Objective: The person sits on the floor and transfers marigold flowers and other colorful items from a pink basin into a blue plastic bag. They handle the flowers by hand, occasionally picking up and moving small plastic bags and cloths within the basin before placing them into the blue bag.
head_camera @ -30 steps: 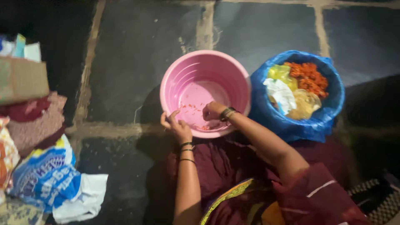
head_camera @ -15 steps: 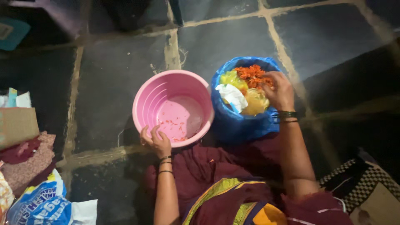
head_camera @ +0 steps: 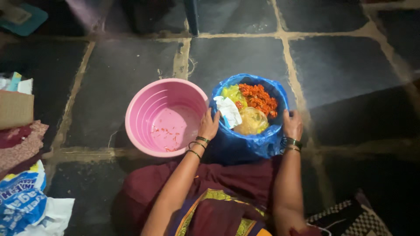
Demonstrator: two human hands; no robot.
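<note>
stone floor (head_camera: 131,65) of dark slabs with pale joints lies all around the hands, and off to the far left of the left hand sit folded cloths (head_camera: 19,146), a cardboard box (head_camera: 15,108) and a blue and white printed bag (head_camera: 22,203); a checked mat (head_camera: 350,220) shows low to the right of the right hand. nothing stands between the hands and the bin they hold. left hand (head_camera: 209,124) rests with fingers curled against the left side of the blue-lined bin (head_camera: 249,144), thumb up near the rim, wrapped on the plastic liner rather than spread flat. right hand (head_camera: 292,124) presses the opposite side of the same bin, fingers bent over the liner's edge, so the bin sits clasped between both palms. inside it lie orange petals (head_camera: 259,97) toward the far side, a white crumpled wrapper (head_camera: 228,111) nearest the left hand, and yellowish clear plastic bags (head_camera: 250,120) in the middle. just left of the left hand, touching the bin, stands a pink tub (head_camera: 144,105), holding only a few scattered orange bits (head_camera: 168,131) on its bottom.
</note>
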